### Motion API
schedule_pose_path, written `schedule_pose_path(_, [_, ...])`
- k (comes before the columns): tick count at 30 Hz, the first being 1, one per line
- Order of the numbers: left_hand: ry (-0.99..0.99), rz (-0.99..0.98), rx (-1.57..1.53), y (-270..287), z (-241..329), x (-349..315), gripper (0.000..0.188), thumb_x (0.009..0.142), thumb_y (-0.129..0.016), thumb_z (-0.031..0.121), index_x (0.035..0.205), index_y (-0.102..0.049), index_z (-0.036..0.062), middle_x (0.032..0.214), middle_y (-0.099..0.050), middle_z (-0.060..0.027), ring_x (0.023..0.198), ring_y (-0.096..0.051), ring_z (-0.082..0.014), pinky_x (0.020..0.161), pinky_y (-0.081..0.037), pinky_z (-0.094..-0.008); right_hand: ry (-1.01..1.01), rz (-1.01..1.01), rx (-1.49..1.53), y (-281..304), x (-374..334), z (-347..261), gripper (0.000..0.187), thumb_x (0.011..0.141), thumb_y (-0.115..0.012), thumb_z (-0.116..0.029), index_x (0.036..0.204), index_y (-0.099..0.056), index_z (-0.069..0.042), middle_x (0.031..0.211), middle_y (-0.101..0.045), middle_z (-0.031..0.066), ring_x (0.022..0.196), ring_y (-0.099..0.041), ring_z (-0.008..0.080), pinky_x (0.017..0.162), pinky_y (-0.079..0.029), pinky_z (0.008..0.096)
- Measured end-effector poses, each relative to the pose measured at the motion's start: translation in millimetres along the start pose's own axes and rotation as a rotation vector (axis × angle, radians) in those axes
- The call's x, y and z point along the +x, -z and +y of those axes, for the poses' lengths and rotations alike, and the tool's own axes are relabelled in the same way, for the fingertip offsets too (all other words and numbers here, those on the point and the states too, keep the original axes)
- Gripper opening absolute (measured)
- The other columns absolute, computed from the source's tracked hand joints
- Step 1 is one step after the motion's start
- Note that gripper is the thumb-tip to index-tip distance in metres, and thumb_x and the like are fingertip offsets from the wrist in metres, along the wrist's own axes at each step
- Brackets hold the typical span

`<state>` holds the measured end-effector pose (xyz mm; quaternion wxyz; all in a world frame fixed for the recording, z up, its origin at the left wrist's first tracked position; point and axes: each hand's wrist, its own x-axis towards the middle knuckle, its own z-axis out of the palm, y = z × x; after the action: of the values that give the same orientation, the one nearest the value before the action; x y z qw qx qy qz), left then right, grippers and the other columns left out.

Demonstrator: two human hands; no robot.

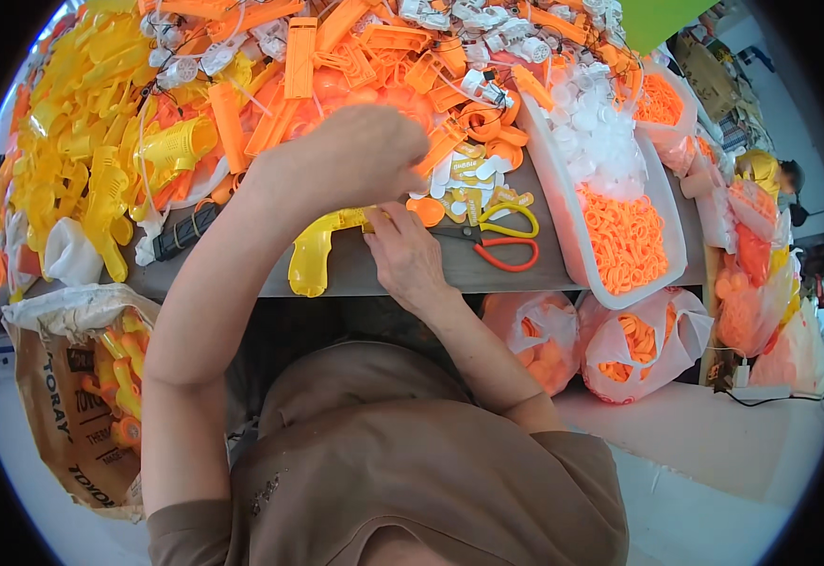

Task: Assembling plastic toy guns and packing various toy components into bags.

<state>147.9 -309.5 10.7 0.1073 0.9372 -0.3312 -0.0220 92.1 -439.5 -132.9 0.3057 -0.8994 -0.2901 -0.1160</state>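
Note:
A yellow plastic toy-gun-like shell [312, 259] lies at the table's front edge, handle part toward me. My right hand [407, 257] is closed at its right end, with fingertips pressed on it. Over the orange part pile, my left hand [360, 151] reaches across from the left, smeared by motion. Its fingers are mostly hidden, so what it holds, if anything, does not show. Just right of my right hand lie scissors [506, 241] with one red and one yellow handle. Behind them are small yellow and white pieces [476, 179] and an orange round cap [426, 210].
Yellow shells [82, 123] heap at left, orange parts [336, 57] and white wired units [506, 28] behind. A white tub [544, 179] holds orange rings and clear caps. A black tool [185, 231] lies left. A paper sack [72, 415] and plastic bags [643, 344] stand below.

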Motion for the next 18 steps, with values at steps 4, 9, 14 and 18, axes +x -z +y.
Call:
schedule_pose_path(4, [-0.085, 0.418, -0.266, -6.2, 11.2, -7.3, 0.023, 0.077, -0.067, 0.021, 0.080, -0.062, -0.0014, 0.077, -0.063, -0.0146, 0.071, -0.062, -0.0290, 0.064, -0.048, -0.0365, 0.056, 0.305, 0.111, 18.6, 4.9, 7.4, 0.029, 0.079, -0.060, -0.006, 0.108, -0.053, -0.001, 0.104, -0.054, 0.0132, 0.084, -0.056, 0.0274, 0.068, -0.047, 0.0355])
schedule_pose_path(9, [0.044, 0.854, -0.529, -68.3, 3.2, -68.6, 0.012, 0.073, -0.069, 0.008, 0.080, -0.062, 0.0009, 0.073, -0.062, -0.0105, 0.067, -0.061, -0.0241, 0.061, -0.048, -0.0290, -0.035, 0.562, -0.028, 95.2, 76.8, 64.0, 0.025, 0.079, -0.063, -0.011, 0.101, -0.059, 0.000, 0.088, -0.061, 0.0126, 0.078, -0.059, 0.0301, 0.067, -0.047, 0.0325])
schedule_pose_path(14, [0.240, 0.897, -0.347, -105.6, -11.2, -110.3, 0.030, 0.069, -0.075, 0.014, 0.093, -0.062, 0.0021, 0.103, -0.060, -0.0151, 0.097, -0.057, -0.0306, 0.082, -0.046, -0.0374, -0.192, 0.215, -0.447, 107.2, 133.4, 139.0, 0.034, 0.077, -0.062, -0.025, 0.101, -0.060, -0.001, 0.091, -0.063, 0.0176, 0.084, -0.062, 0.0325, 0.072, -0.048, 0.0405])
schedule_pose_path(18, [0.211, 0.682, -0.319, -118.7, -11.9, -129.6, 0.048, 0.064, -0.078, 0.021, 0.105, -0.059, 0.0038, 0.121, -0.049, -0.0178, 0.118, -0.042, -0.0389, 0.097, -0.037, -0.0447, -0.222, 0.208, -0.379, 111.4, 141.0, 150.0, 0.028, 0.075, -0.064, -0.024, 0.090, -0.064, -0.001, 0.076, -0.064, 0.0142, 0.071, -0.062, 0.0276, 0.064, -0.047, 0.0366])
